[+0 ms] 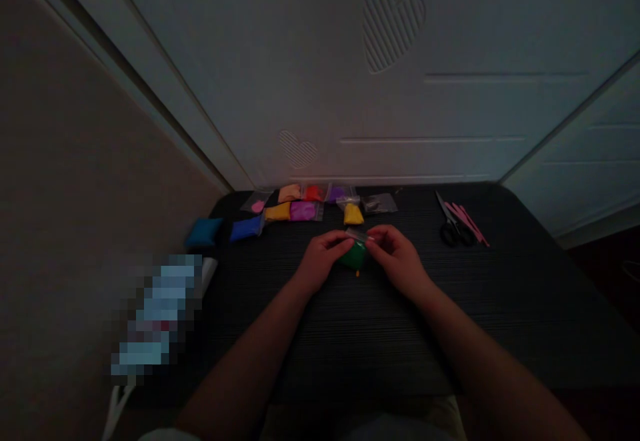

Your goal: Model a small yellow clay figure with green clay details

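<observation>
Head view shows me the left hand [323, 256] and right hand [397, 258] pinching a filled green packet [354, 256] by its clear top [359, 235] over the dark table [360, 341], whether opened yet I cannot tell.

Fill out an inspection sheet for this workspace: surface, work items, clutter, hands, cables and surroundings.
Surface: dark table with a finely lined top.
Work items: green packet with a clear upper edge.
Clutter: coloured packets towards the back; scissors beside pink sticks at right.
Hands: left hand and right hand both pinching the green packet's clear edge.
Cables: white cord at lower left, near a pixelated object.
Surroundings: pale panel with striped hearts behind; dim light.
</observation>
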`<state>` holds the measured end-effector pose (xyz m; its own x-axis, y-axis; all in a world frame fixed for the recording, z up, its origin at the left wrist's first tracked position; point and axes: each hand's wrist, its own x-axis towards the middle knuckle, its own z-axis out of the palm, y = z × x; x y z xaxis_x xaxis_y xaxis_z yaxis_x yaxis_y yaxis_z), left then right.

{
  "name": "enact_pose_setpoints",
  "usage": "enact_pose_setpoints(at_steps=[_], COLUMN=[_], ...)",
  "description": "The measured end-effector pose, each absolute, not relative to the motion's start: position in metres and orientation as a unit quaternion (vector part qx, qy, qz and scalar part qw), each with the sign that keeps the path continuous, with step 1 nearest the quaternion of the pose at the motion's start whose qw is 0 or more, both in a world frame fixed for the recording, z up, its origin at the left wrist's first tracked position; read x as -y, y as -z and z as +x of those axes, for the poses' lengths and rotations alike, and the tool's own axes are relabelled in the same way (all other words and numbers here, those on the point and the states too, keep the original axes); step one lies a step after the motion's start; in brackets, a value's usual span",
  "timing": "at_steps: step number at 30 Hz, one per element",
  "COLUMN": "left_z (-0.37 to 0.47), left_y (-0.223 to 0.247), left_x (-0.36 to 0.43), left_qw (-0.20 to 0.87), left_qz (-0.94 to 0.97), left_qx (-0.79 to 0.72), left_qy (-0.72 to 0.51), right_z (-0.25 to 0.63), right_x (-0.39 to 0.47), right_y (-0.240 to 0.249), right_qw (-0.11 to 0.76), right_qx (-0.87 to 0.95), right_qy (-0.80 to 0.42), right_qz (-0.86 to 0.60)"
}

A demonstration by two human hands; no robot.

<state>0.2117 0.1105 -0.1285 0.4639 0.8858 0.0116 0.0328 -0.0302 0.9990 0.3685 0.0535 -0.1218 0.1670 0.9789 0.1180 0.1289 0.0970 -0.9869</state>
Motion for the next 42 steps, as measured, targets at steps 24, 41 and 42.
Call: enact_pose_setpoints(at_steps=[24, 41, 42], left_z=[0.211, 0.21, 0.21], left_y=[0.115, 0.114, 0.114], left_x=[-0.099, -0.101, -0.1], left_qw=[0.495, 0.48, 0.483], left_qz=[0.684, 0.67, 0.671], left_qx=[-0.348, -0.388, -0.39], left_qy=[-0.406, -0.414, -0.405], right_z=[0.362, 0.365, 0.365], right_x=[-0.046, -0.046, -0.046], right_y=[0.108, 0.108, 0.109], right_qw=[0.487, 0.484, 0.484], right_qx=[0.62, 0.616, 0.613], right_qy=[-0.266, -0.262, -0.269], right_qz=[-0.554, -0.563, -0.564])
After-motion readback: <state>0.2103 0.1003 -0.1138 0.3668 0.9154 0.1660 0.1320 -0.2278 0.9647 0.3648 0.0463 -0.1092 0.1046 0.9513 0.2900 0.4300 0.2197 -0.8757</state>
